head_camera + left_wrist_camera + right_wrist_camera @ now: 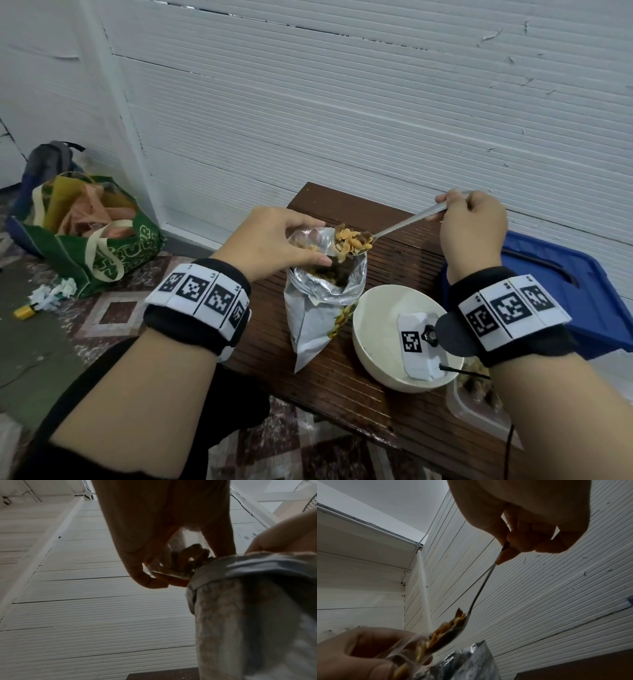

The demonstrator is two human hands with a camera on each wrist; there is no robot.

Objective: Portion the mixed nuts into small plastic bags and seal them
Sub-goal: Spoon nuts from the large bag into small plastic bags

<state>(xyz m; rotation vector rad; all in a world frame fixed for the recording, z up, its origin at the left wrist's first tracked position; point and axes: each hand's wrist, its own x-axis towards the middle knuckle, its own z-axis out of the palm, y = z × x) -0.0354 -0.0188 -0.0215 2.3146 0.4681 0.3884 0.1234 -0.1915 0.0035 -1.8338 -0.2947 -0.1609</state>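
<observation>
My left hand [317, 243] pinches the mouth of a small clear plastic bag [303, 238] between thumb and fingers, just over the open foil bag of mixed nuts [318, 308]. A few nuts [187, 558] lie inside the small bag. My right hand [452, 205] grips the handle of a metal spoon [404, 226]. Its bowl is heaped with nuts [352, 240] and sits at the small bag's opening. From the right wrist, the loaded spoon [450, 627] touches the clear bag [409, 649] above the foil bag [467, 662].
A white bowl [373, 315] stands right of the foil bag on the small wooden table [342, 387]. A clear container of nuts [476, 390] lies under my right forearm. A blue bin lid [565, 291] is at the right, a green tote bag [96, 240] on the floor left.
</observation>
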